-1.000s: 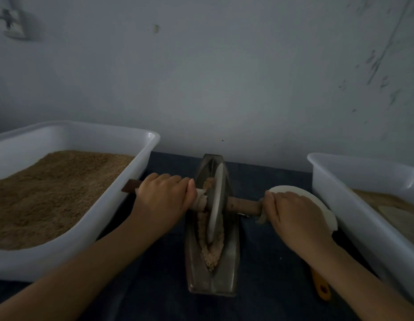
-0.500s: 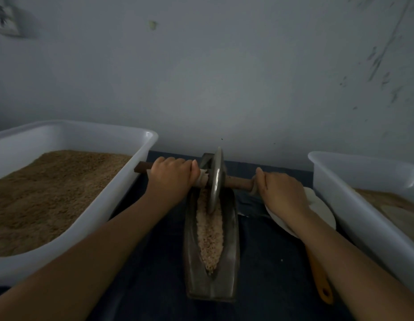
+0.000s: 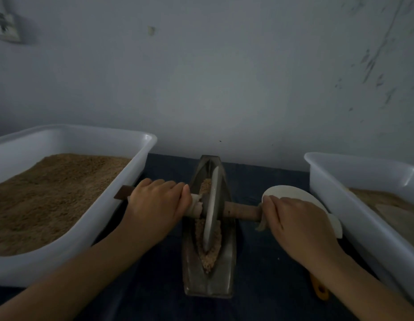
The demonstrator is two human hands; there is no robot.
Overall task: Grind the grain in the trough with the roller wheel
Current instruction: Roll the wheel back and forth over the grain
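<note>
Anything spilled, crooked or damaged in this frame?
Nothing spilled: the grain sits inside the trough. The wheel leans a little, and its axle runs slightly downhill to the right. Pale wrapping on the axle beside the left hand looks frayed. Right hand grips normally.

We've got the roller wheel (image 3: 211, 209), a thin grey metal disc on a brown wooden axle, upright approx mid-trough. The trough (image 3: 207, 228) is narrow and boat-shaped, w/ pinkish-tan grain (image 3: 209, 249) along its groove.
</note>
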